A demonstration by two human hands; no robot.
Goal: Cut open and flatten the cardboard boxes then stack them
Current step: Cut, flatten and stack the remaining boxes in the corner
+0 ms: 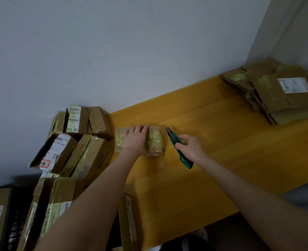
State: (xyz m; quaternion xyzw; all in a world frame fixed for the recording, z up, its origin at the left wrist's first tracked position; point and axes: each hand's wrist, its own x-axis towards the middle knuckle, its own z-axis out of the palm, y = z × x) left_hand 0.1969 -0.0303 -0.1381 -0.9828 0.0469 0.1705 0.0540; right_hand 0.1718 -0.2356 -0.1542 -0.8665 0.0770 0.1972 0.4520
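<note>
1. A yellow wooden worktop (213,142) runs along a pale wall (113,51), from the left side to the far right corner.

2. A heap of unopened cardboard boxes (73,147) crowds the left end of the worktop and spills past its left edge. Most are wrapped in shiny tape and several carry white shipping labels. Some lean against each other at a tilt.

3. A stack of flattened boxes (276,95) lies in the far right corner of the worktop, against the wall, with a white label on the top sheet.

4. A small taped box (155,140) sits flat on the worktop near its back edge, just to the right of the heap and well apart from the flattened stack.

5. The left hand (134,140) lies palm down on top of the small box, fingers spread and pressing on it, covering its middle.

6. The right hand (189,145) is closed around a green utility knife (178,147), just to the right of the small box.

7. The knife's blade end points up and away toward the wall, close to the box's right edge; whether it touches the box cannot be told.
</note>
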